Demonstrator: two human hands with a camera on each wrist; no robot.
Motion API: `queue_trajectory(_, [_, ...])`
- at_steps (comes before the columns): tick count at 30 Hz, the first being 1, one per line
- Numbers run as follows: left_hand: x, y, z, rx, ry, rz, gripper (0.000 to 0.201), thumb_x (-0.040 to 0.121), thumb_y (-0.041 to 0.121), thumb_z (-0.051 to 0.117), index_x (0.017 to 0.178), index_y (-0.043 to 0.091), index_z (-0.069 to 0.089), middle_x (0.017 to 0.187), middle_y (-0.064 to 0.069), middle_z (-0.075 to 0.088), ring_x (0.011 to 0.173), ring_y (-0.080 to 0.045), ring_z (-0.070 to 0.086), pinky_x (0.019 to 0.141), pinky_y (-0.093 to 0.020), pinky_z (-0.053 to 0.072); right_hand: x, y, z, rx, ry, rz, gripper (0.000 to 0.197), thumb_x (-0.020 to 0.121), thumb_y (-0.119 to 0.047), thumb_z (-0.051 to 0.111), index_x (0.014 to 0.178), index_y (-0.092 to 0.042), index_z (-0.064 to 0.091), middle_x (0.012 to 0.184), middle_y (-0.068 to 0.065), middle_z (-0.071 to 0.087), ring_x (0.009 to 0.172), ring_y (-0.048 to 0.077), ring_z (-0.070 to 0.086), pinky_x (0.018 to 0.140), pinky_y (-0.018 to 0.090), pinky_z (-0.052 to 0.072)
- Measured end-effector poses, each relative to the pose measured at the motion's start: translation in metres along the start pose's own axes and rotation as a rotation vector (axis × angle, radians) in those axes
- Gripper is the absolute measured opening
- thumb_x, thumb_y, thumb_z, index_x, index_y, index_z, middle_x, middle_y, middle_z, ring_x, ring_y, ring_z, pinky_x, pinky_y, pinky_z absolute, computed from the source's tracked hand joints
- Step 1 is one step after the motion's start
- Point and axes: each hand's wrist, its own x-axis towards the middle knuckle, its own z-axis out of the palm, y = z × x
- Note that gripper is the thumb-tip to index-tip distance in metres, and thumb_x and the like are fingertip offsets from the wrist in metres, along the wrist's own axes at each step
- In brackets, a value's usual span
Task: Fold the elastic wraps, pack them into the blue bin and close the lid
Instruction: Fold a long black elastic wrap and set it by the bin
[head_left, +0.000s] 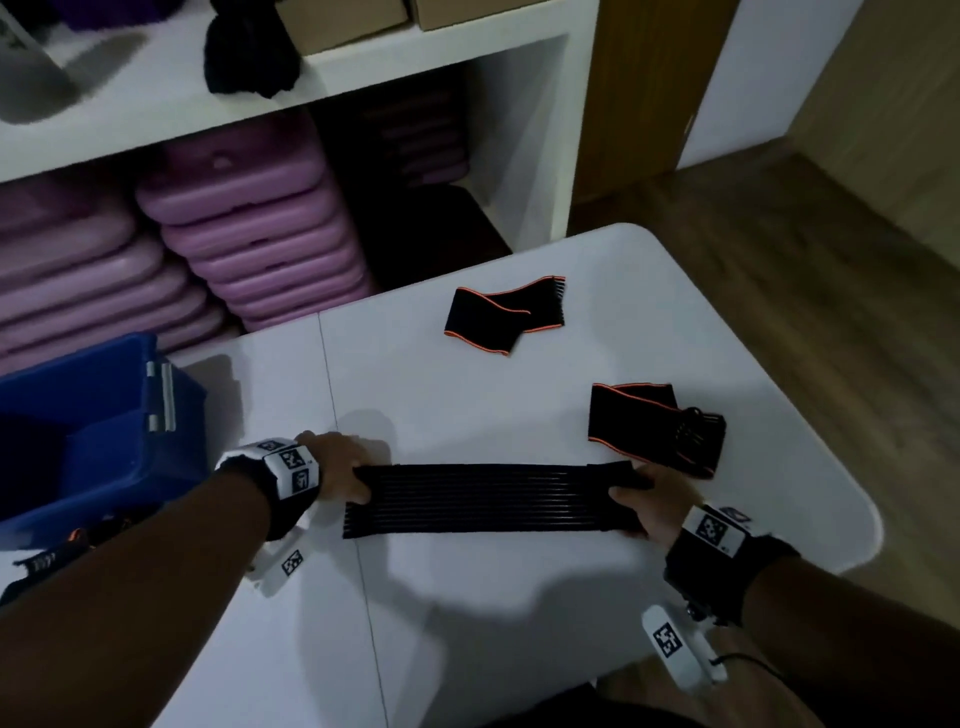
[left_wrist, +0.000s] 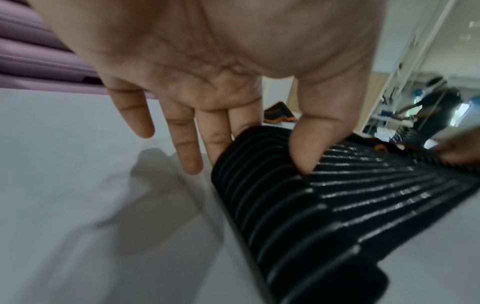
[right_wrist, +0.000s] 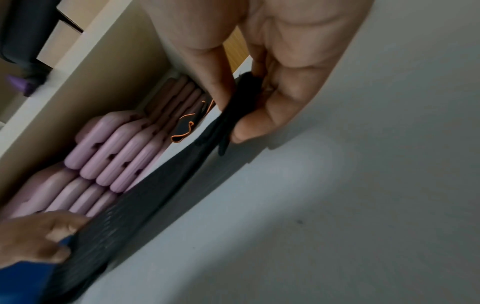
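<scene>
A black ribbed elastic wrap (head_left: 488, 501) (left_wrist: 324, 205) (right_wrist: 145, 201) is stretched flat just above the white table (head_left: 467, 405). My left hand (head_left: 343, 470) (left_wrist: 272, 144) pinches its left end between thumb and forefinger; the other fingers hang straight. My right hand (head_left: 644, 499) (right_wrist: 241, 115) pinches the right end. Two folded black wraps with orange edging lie farther back, one at the centre (head_left: 504, 314) and one at the right (head_left: 654, 426). The open blue bin (head_left: 93, 431) stands at the table's left edge.
A white shelf unit (head_left: 291, 88) behind the table holds stacked purple cases (head_left: 249, 228), cardboard boxes and a black cloth. Wooden floor (head_left: 779, 234) lies to the right. The table's rounded right corner is close to my right wrist.
</scene>
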Motion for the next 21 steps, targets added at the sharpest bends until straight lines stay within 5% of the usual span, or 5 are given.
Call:
queue_trajectory(6, [0.019,-0.009,-0.039,-0.021,0.077,0.070,0.024,0.085,0.057,0.059,0.092,0.034,0.061,0.108,0.009,0.061,0.104,-0.015,0.057,0.094,-0.030,0.036,-0.006,0.020,-0.003,0.098,0.070,0.043,0.027,0.089,-0.003,0.065,0.110,-0.009,0.049,0.098,0.014,0.056,0.069,0.033,0.065,0.039,0.027,0.050])
queue_trajectory(8, [0.024,-0.013,-0.048,-0.019,0.120,0.057,0.032,0.087,0.058,0.058,0.101,0.030,0.062,0.115,0.008,0.060,0.108,-0.017,0.056,0.098,-0.031,0.038,-0.010,0.019,-0.004,0.150,0.044,0.072,0.026,0.088,-0.002,0.063,0.108,-0.013,0.052,0.100,0.017,0.058,0.072,0.036,0.067,0.043,0.028,0.051])
queue_trajectory(13, [0.034,-0.038,-0.062,-0.024,0.228,-0.003,0.028,0.077,0.059,0.068,0.083,0.033,0.059,0.088,0.015,0.059,0.089,-0.012,0.057,0.081,-0.027,0.043,-0.010,0.024,-0.005,0.087,0.080,0.079,0.019,0.081,-0.006,0.064,0.097,-0.014,0.056,0.089,0.016,0.058,0.074,0.029,0.059,0.053,0.031,0.047])
queue_trajectory(17, [0.038,-0.057,-0.067,-0.005,0.279,-0.058,0.012,0.080,0.037,0.069,0.077,0.033,0.058,0.096,0.011,0.065,0.086,-0.011,0.055,0.083,-0.026,0.046,-0.014,0.023,-0.006,-0.040,0.038,0.048,0.023,0.069,-0.019,0.069,0.087,-0.017,0.055,0.075,0.010,0.055,0.067,0.026,0.053,0.059,0.032,0.040])
queue_trajectory(21, [0.033,-0.056,-0.059,-0.128,0.348,-0.036,0.013,0.083,0.027,0.067,0.075,0.031,0.057,0.100,0.004,0.069,0.087,-0.016,0.056,0.081,-0.025,0.045,-0.004,0.025,-0.006,0.005,-0.075,0.052,0.041,0.059,-0.018,0.066,0.098,-0.031,0.060,0.085,0.022,0.063,0.071,0.035,0.060,0.064,0.040,0.044])
